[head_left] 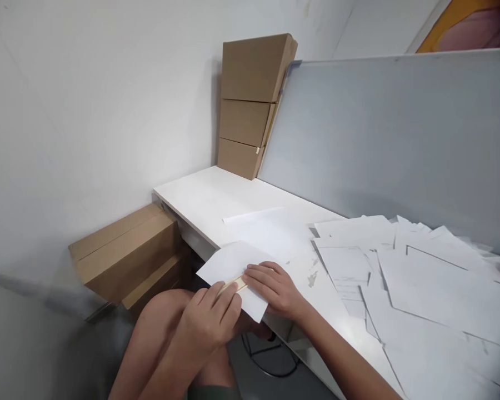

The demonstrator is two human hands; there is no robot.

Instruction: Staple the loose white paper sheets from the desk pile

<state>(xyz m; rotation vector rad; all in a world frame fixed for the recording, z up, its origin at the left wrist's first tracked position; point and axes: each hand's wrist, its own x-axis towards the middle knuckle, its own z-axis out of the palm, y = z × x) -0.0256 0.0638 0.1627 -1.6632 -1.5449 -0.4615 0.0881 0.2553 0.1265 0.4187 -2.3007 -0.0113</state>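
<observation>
A small white paper sheet (226,259) is held at the table's front edge, above my knees. A narrow, flat, pale yellow strip (241,283) lies across it; its kind I cannot make out. My left hand (210,316) is closed, with its fingertips on the strip's near end and the paper. From the right, my right hand (277,290) grips the paper, its fingers bent over the strip's other end and its thumb hidden. Just beyond, another white sheet (270,225) lies flat on the white table (200,191).
Many loose paper sheets (433,289) are heaped on the right of the table. Stacked cardboard boxes (250,72) stand at the back corner beside a leaning grey-white board (383,133). More cardboard boxes (129,244) are at the left, against the wall. A stool's black ring (270,373) shows below.
</observation>
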